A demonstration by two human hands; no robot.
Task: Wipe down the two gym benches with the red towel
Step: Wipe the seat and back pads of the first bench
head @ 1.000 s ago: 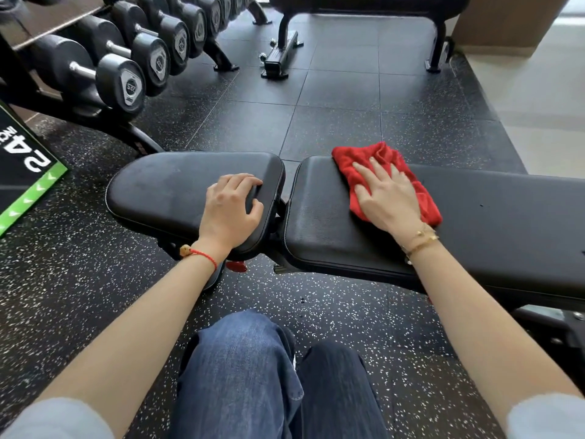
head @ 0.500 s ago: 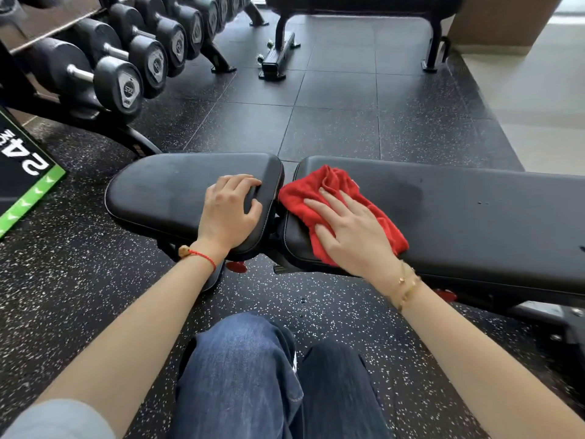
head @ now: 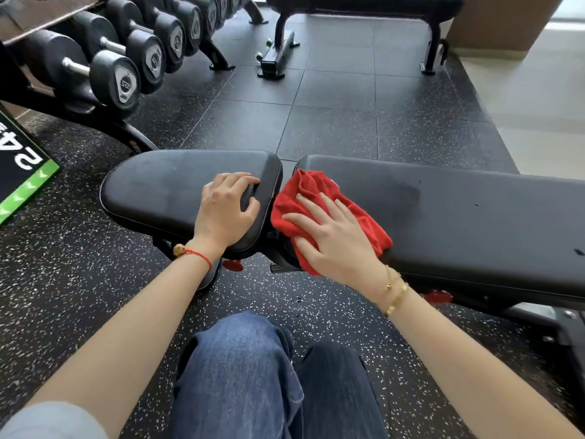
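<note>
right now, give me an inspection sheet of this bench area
surface: near bench, short seat pad and long back pad, dull smear on the long pad
job's things: red towel bunched at the long pad's left end; far bench untouched
clutter: dumbbell rack far left, green-edged sign
grippers: left hand braced on seat pad, fingers curled over its edge; right hand flat on towel
cables: nothing seen
surroundings: speckled rubber floor

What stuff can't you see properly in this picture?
Head view:
- Long bench pad: right end cut off by the frame edge.
- Pad beneath the red towel: covered by towel and right hand.
- Far bench: top cut off.
- Dumbbell numbers: too small.
</note>
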